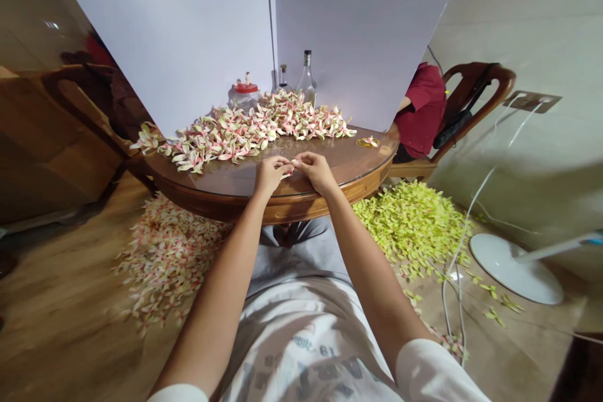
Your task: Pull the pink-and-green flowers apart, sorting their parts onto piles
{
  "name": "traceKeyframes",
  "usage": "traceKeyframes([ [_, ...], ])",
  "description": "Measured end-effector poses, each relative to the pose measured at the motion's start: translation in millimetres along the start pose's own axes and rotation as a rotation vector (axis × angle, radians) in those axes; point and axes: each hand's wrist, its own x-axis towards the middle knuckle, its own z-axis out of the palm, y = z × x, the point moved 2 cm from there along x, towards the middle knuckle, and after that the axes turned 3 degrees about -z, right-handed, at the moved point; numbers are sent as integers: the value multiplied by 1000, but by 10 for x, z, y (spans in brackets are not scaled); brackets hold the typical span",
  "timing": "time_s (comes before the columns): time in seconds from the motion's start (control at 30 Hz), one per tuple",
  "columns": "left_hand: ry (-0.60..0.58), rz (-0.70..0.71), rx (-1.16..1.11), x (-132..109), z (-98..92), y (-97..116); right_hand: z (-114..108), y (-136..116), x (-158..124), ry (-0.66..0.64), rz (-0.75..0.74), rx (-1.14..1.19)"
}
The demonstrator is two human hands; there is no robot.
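Observation:
My left hand (270, 176) and my right hand (317, 172) meet over the near edge of a round brown wooden table (226, 181). Fingertips on both sides are pinched together around a small pink-and-white flower (286, 174), mostly hidden by the fingers. Beyond them a long heap of pink-and-white flowers (240, 132) spreads over the tabletop. A few yellow rubber bands (362, 142) lie to the right, with a flower on top.
A red-lidded jar (245, 95) and two glass bottles stand behind the heap, against upright white panels (188, 31). Floor piles flank me: pinkish flowers (174, 257) left, yellow-green ones (417, 223) right. A person in a red shirt (426, 107) sits at right, near white cables and a round stand base (513, 267).

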Motion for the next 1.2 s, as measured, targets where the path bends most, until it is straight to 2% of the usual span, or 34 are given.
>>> traceKeyframes([
  [0.13, -9, 34, 61, -21, -16, 55, 7, -1, 7, 7, 4, 14],
  [0.33, 6, 135, 240, -129, 27, 276, -1, 10, 8, 29, -22, -31],
  [0.5, 100, 117, 294, -186, 64, 349, -13, -4, -4, 41, -35, -129],
  [0.6, 269, 42, 253, -167, -17, 297, -17, -11, -10, 85, -43, -161],
  [0.77, 710, -179, 62, -67, -235, 99, -12, -4, 9, 178, -46, -105],
  [0.83, 824, -245, -37, -8, -290, 23, -32, 11, 35, 231, -37, -58],
  [0.93, 921, -297, -158, 82, -359, -29, -107, 46, 92, 337, -28, 11],
  [1.0, 938, -301, -210, 96, -402, -2, -169, 68, 134, 407, -35, 47],
  [1.07, 904, -275, -233, 0, -409, 74, -217, 85, 168, 462, -43, 77],
  [1.13, 813, -226, -225, -266, -335, 171, -236, 95, 189, 491, -44, 106],
  [1.2, 660, -176, -194, -694, -155, 249, -227, 99, 194, 492, -36, 132],
])
